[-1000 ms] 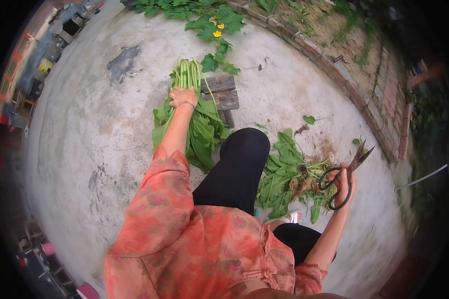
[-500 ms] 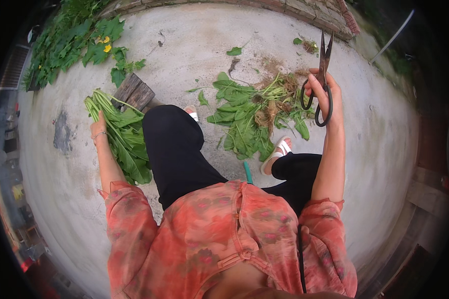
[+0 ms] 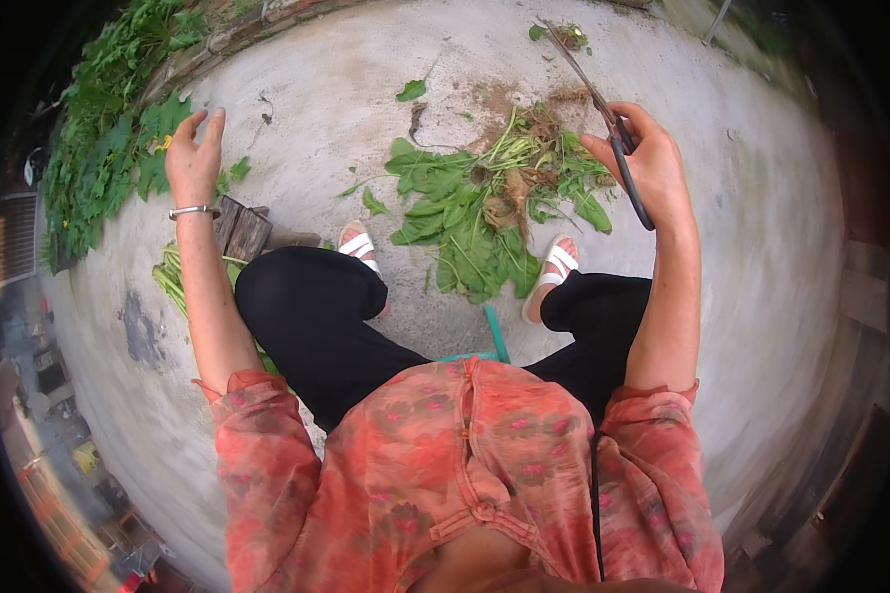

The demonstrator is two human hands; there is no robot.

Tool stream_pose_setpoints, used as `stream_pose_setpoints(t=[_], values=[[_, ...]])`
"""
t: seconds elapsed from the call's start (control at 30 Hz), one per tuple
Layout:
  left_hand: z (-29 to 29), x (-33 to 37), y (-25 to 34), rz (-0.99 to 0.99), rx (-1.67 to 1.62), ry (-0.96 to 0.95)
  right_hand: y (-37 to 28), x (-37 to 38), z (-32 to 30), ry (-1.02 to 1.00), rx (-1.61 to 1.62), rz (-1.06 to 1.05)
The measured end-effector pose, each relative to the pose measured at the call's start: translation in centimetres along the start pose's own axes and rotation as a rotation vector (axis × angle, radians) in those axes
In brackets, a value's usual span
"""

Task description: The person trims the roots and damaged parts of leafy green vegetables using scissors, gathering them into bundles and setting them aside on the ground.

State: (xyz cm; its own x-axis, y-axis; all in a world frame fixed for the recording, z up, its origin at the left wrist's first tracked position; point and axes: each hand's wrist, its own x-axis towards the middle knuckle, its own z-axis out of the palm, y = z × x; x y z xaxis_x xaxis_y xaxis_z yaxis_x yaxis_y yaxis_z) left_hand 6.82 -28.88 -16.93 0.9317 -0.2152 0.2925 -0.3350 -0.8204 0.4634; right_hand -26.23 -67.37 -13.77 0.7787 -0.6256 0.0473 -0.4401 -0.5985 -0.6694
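Toward the left, we held our left hand [image 3: 196,163] half open and empty; right of the leafy greens [image 3: 463,208], our right hand [image 3: 651,163] curled around dark scissors [image 3: 600,103].

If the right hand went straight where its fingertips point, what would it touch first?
Probably the leafy greens with roots, just left of the right hand. Depth is unclear: the hand looks raised, so it might pass above.
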Motion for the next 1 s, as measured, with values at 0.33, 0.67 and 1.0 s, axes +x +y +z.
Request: stream_pose_setpoints(t=[0.33, 0.67, 1.0], values=[[18.9, 1.7, 16.7, 0.59, 0.106, -0.641, 0.0, -0.9, -2.2, 0.077, -0.08, 0.078], [42.5, -7.3, 14.4, 0.33, -0.005, -0.782, 0.8, -1.0, -3.6, 0.143, -0.066, 0.186], [48.9, -15.0, 15.8, 0.129, -0.101, -0.816, 3.1, -0.7, -3.6, 0.157, -0.159, 0.237]])
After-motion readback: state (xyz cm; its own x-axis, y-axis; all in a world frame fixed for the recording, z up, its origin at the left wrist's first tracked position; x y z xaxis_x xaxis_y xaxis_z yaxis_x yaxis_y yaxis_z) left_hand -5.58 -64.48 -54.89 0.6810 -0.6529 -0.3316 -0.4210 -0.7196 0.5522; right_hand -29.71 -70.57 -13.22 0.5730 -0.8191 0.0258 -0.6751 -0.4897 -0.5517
